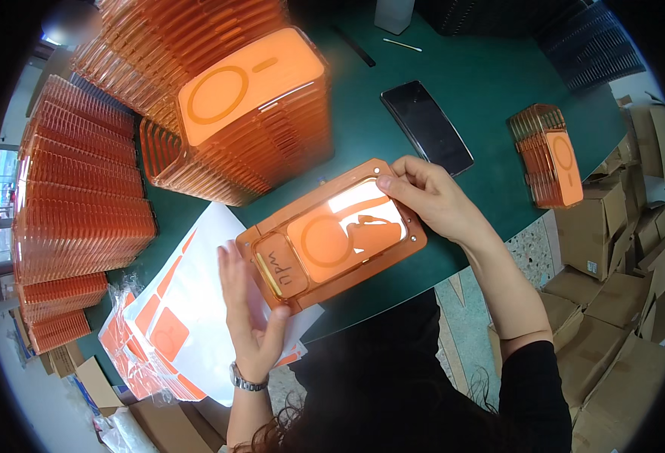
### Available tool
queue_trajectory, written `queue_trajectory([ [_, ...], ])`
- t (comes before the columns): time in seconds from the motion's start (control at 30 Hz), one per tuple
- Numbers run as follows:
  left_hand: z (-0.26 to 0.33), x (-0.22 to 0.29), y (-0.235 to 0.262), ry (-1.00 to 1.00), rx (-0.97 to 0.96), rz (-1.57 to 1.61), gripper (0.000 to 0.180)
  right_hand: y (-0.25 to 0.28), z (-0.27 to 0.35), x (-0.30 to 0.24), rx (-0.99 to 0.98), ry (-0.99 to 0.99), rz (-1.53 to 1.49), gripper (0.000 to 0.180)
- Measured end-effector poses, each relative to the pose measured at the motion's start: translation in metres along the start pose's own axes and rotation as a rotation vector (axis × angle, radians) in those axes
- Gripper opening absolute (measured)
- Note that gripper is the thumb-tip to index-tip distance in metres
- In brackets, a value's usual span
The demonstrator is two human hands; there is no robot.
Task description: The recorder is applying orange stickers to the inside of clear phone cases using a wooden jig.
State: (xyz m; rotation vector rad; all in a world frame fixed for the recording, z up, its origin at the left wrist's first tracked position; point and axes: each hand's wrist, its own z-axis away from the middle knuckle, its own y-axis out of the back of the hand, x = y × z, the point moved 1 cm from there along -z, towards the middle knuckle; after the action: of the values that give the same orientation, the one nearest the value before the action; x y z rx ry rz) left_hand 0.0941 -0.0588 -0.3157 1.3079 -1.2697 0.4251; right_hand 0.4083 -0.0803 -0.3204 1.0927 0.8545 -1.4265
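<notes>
"How much room is there?"

"On the green surface (491, 98), a bare stretch lies between the dark phone (427, 127) and the small stack of orange cases (547, 155) on the right. The left is crowded with tall case stacks (83, 204) and white sheets (215, 302). The near edge runs close by the orange frame (370, 264)."

"And the fingers?"

"The right hand (438, 200) pinches the frame's far right corner, thumb on top. The left hand (245, 325) spreads its fingers wide at the left end; I can't tell whether they grip."

"What's hidden?"

"The right hand's lower fingers, behind the frame. The left hand covers some of the sheets, and the far stack is cut off."

"And the frame?"

"Between both hands, over the near part, glossy, with dark handwriting at its left end. Glare whitens its ringed orange panel (325, 245)."
</notes>
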Motion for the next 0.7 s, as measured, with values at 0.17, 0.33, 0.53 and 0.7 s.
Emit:
queue_trajectory([
  [0.17, -0.001, 0.019, 0.008, 0.355, -0.063, -0.197, 0.088, -0.001, -0.002, 0.002, -0.018, 0.004, -0.005, 0.030],
  [0.33, -0.007, 0.022, 0.006, 0.528, -0.096, 0.102, 0.087, 0.011, 0.004, -0.003, -0.023, 0.016, 0.157, 0.037],
  [0.53, -0.005, 0.003, 0.014, 0.373, -0.193, -0.101, 0.084, 0.016, 0.013, -0.019, -0.091, 0.432, 0.726, 0.080],
  [0.7, -0.020, 0.010, 0.018, 0.056, -0.257, -0.436, 0.097, 0.024, 0.017, -0.030, -0.068, 0.559, 0.804, 0.081],
])
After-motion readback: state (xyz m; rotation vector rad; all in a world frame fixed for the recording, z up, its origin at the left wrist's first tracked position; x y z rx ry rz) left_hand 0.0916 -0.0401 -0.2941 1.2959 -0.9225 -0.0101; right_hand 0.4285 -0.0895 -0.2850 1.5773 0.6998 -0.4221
